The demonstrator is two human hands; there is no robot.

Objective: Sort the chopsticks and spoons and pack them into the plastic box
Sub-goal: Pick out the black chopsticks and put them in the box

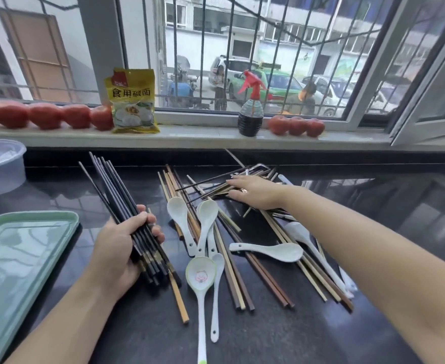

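Your left hand [127,243] grips a bundle of dark chopsticks [116,190], tips fanning up and away from you. I count about seven or eight in the bundle; they overlap too much to be sure. Your right hand [258,193] lies flat with straight fingers on the far side of the loose pile [232,258], touching dark and metal sticks there and gripping nothing.

The pile sits on the black counter [321,337] between your arms: brown and bamboo chopsticks crossed over one another, too tangled to count, with seven spoons [271,250] that I can make out among them, one green-rimmed with a pink print.

The plastic box [0,166] stands at the far left, well apart from the pile; nothing packed shows in it. A green tray [32,222] lies near your left arm.

By my judgement, sorting is early: only dark chopsticks are gathered, the rest remain mixed, and packing is not yet begun.
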